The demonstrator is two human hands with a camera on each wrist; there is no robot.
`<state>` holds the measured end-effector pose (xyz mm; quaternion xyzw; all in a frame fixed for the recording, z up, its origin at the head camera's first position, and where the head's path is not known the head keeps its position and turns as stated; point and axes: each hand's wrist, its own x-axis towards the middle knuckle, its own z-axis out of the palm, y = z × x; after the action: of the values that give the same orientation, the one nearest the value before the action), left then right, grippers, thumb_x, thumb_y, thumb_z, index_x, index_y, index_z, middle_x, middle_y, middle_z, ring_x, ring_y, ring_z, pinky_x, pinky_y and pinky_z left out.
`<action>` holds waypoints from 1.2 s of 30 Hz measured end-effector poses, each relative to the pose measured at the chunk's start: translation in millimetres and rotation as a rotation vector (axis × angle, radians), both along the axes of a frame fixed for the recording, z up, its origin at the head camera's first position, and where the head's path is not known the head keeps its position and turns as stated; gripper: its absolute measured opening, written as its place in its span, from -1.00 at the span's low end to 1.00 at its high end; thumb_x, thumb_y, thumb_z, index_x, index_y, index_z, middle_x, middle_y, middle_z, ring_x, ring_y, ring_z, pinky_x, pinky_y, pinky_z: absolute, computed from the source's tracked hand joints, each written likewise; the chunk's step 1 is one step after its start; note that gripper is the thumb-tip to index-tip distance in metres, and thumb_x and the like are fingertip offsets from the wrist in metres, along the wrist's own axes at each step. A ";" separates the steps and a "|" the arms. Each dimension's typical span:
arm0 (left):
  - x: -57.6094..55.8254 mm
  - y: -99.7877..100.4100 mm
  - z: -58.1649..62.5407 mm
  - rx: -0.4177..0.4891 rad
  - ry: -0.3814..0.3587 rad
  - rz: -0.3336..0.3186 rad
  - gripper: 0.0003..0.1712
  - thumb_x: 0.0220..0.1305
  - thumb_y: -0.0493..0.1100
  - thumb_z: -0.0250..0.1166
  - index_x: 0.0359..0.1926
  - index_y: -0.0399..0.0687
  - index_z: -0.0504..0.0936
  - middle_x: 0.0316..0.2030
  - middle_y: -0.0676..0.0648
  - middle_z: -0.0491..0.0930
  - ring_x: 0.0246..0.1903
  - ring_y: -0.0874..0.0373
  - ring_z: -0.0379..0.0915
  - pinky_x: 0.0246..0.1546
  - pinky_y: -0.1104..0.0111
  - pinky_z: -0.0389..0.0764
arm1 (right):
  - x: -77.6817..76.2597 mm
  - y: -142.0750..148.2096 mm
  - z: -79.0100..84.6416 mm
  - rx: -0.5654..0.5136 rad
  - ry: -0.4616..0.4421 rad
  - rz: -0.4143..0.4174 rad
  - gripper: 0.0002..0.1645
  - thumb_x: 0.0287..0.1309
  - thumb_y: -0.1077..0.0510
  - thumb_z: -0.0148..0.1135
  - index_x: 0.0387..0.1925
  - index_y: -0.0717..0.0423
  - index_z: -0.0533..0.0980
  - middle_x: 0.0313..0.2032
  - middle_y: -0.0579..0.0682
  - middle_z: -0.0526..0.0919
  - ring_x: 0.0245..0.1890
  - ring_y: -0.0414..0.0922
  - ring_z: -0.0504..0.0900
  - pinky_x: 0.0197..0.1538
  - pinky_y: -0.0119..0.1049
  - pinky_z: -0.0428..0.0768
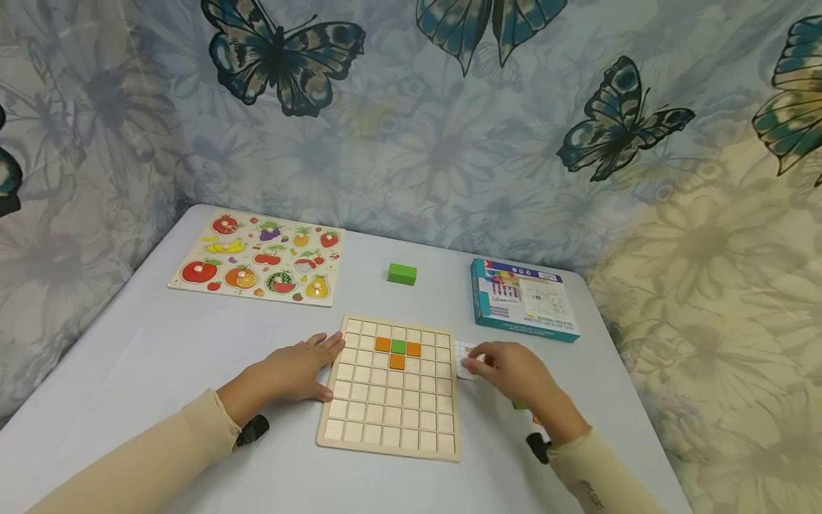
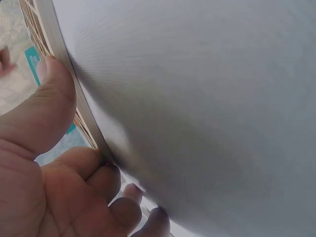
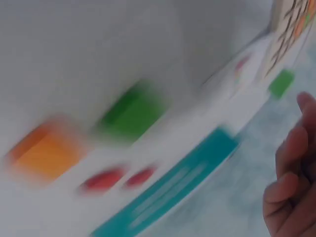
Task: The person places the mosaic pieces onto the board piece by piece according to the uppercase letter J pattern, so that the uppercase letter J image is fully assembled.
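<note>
A square-gridded wooden board [image 1: 375, 414] lies flat on the white table. Near its far side, one green tile [image 1: 398, 347] has orange tiles [image 1: 397, 362] to its left, its right and on its near side. My left hand [image 1: 292, 371] rests against the board's left edge; its thumb [image 2: 60, 94] touches the rim and the other fingers spread along it. To the right of the board my right hand [image 1: 514, 371] hangs over a small patterned card [image 1: 465, 368], fingers loosely bent, nothing visible in them. Beneath that wrist, partly hidden, lie a green block [image 3: 132, 114] and an orange block [image 3: 47, 153], blurred.
Behind the board stands another green block [image 1: 402, 274]. A fruit puzzle board [image 1: 295, 246] lies at the back left. At the back right is a flat teal-and-white box [image 1: 523, 300]. A butterfly-printed cloth [image 1: 443, 150] hangs behind the table.
</note>
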<state>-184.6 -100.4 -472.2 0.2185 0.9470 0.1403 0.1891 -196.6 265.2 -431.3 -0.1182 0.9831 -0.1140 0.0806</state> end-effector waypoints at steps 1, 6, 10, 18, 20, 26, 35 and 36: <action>0.6 0.3 -0.4 0.005 -0.005 -0.002 0.09 0.02 0.17 0.37 0.46 -0.03 0.01 0.47 -0.01 -0.06 0.44 -0.11 -0.13 0.28 -0.10 0.20 | 5.7 18.3 1.1 0.011 -0.037 -0.043 -0.59 0.07 -0.33 0.19 -0.20 -0.21 0.63 -0.57 -0.21 0.49 -0.56 -0.22 0.40 -0.51 -0.33 0.36; 2.0 -2.3 -2.5 -0.001 -0.003 0.004 0.10 0.02 0.18 0.36 0.46 -0.03 0.00 0.48 -0.03 -0.07 0.44 -0.14 -0.13 0.25 -0.15 0.22 | 33.2 94.4 -5.1 0.034 -0.182 -0.186 -0.55 -0.06 -0.19 0.38 -0.14 -0.09 0.60 -0.45 -0.12 0.49 -0.46 -0.16 0.39 -0.46 -0.31 0.37; 2.2 -10.6 -3.3 -0.013 -0.004 0.028 0.10 0.01 0.18 0.36 0.46 -0.02 -0.01 0.48 -0.02 -0.09 0.44 -0.15 -0.14 0.22 -0.17 0.23 | 40.8 115.9 -18.4 0.012 -0.198 -0.210 -0.48 -0.18 -0.18 0.46 -0.10 -0.15 0.60 -0.39 -0.12 0.49 -0.41 -0.16 0.39 -0.43 -0.34 0.39; -1.2 -7.3 -4.9 0.012 -0.014 -0.001 0.10 0.03 0.19 0.35 0.47 -0.03 -0.02 0.48 -0.02 -0.09 0.45 -0.13 -0.16 0.26 -0.15 0.20 | 32.0 101.4 -29.2 -0.015 -0.081 -0.146 -0.60 -0.12 -0.12 0.44 -0.16 -0.19 0.62 -0.47 -0.18 0.47 -0.47 -0.21 0.37 -0.47 -0.38 0.32; -1.6 -4.3 -6.1 0.005 -0.010 -0.012 0.10 0.03 0.19 0.35 0.47 -0.04 -0.03 0.48 -0.02 -0.10 0.45 -0.12 -0.17 0.29 -0.11 0.18 | 28.7 96.5 -30.3 -0.007 -0.095 -0.160 -0.68 -0.13 -0.07 0.45 -0.25 -0.18 0.62 -0.49 -0.18 0.47 -0.48 -0.21 0.37 -0.48 -0.37 0.33; -1.2 -2.1 -8.7 0.005 0.003 -0.017 0.10 0.04 0.17 0.34 0.46 -0.06 -0.02 0.48 -0.04 -0.10 0.45 -0.11 -0.18 0.33 -0.07 0.14 | 19.5 88.8 -35.3 0.030 -0.123 -0.190 -0.71 -0.16 -0.06 0.46 -0.32 -0.16 0.60 -0.51 -0.15 0.48 -0.47 -0.19 0.39 -0.47 -0.33 0.34; -2.1 -2.9 -9.1 -0.010 -0.006 0.002 0.11 0.03 0.18 0.35 0.47 0.00 -0.04 0.48 0.01 -0.11 0.46 -0.08 -0.18 0.30 -0.09 0.18 | 17.2 84.6 -35.4 0.002 -0.131 -0.210 -0.74 -0.10 -0.05 0.43 -0.30 -0.12 0.63 -0.51 -0.15 0.51 -0.48 -0.19 0.41 -0.48 -0.35 0.38; -2.4 -1.9 -9.7 -0.012 -0.007 0.000 0.11 0.02 0.19 0.35 0.47 0.01 -0.04 0.48 0.02 -0.11 0.46 -0.07 -0.19 0.31 -0.08 0.17 | 18.3 82.0 -34.6 -0.011 -0.126 -0.208 -0.73 -0.10 -0.05 0.43 -0.31 -0.11 0.63 -0.51 -0.15 0.52 -0.48 -0.20 0.42 -0.48 -0.36 0.39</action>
<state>-187.0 -102.3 -481.9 0.2169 0.9472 0.1353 0.1937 -178.4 347.3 -465.9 -0.0087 0.9824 -0.1344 0.1295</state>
